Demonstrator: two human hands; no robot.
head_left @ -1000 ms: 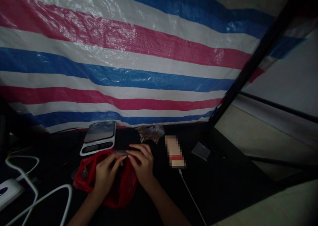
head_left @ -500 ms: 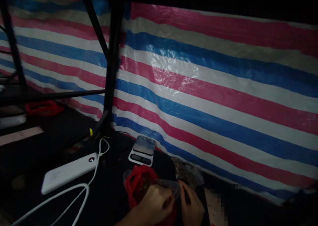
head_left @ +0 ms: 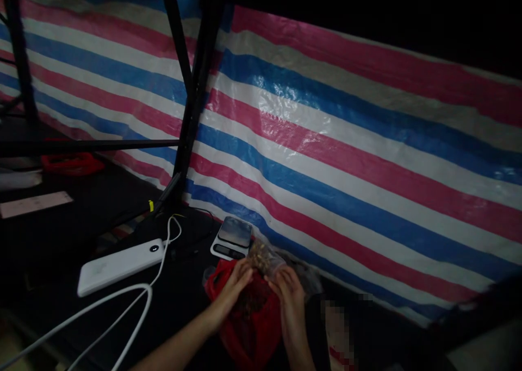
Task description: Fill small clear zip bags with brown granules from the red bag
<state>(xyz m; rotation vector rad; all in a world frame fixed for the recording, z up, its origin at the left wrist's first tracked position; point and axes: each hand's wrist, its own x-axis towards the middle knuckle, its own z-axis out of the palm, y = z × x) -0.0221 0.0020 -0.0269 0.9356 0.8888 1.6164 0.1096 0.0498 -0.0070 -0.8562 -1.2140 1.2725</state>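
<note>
In the head view a small clear plastic bag (head_left: 267, 258) with brownish bits in it is held over an open red plastic bag (head_left: 256, 341). My left hand (head_left: 240, 277) grips the clear bag's left side, fingers close together. On the other side my right hand (head_left: 289, 285) pinches it between thumb and fingers. More brownish, dried-looking pieces show dimly inside the red bag, too dark to name. Just beyond my hands stands a white kitchen scale (head_left: 233, 234) with a metal plate.
Left of the bags lies a white power bank (head_left: 120, 267) with a white cable (head_left: 149, 295) looping toward me. A black metal post (head_left: 196, 99) rises behind. Striped plastic sheeting (head_left: 346, 142) closes off the back. Another red bag (head_left: 73, 164) sits far left.
Both hands have moved forward and slightly left, lifting the clear bag, whose brownish contents now show near the scale. More of the red bag's opening is visible. The camera view has tilted.
</note>
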